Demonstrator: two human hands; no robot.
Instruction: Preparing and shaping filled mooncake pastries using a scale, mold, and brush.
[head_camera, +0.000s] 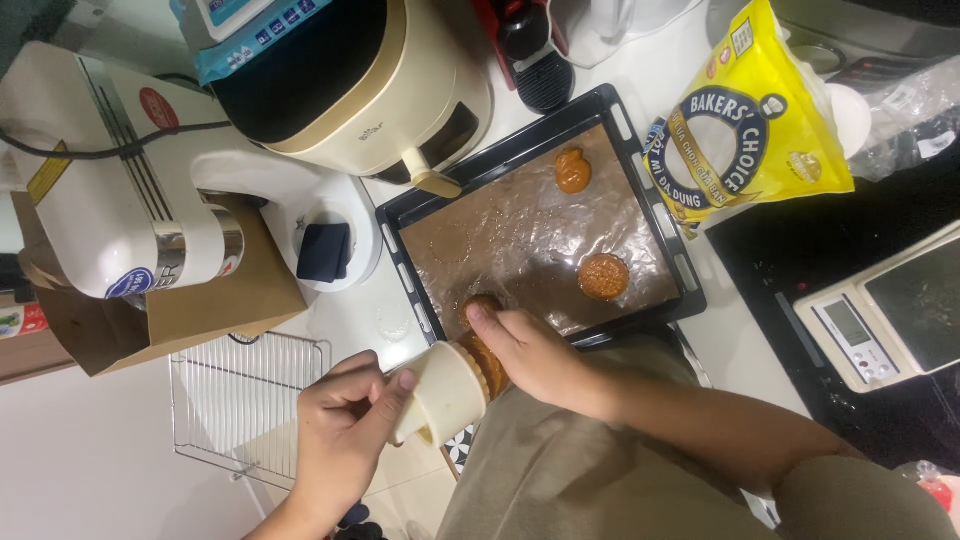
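My left hand grips a cream plastic plunger mould, thumb pressed on its end. My right hand cups the mould's mouth, where a brown pressed cake is coming out at the near edge of a black baking tray lined with foil. Two more brown cakes lie on the foil: one at the far end, one at the right side.
A cream air fryer stands behind the tray, a white stand mixer to the left. A wire cooling rack lies by my left hand. A yellow flour bag and a digital scale are at right.
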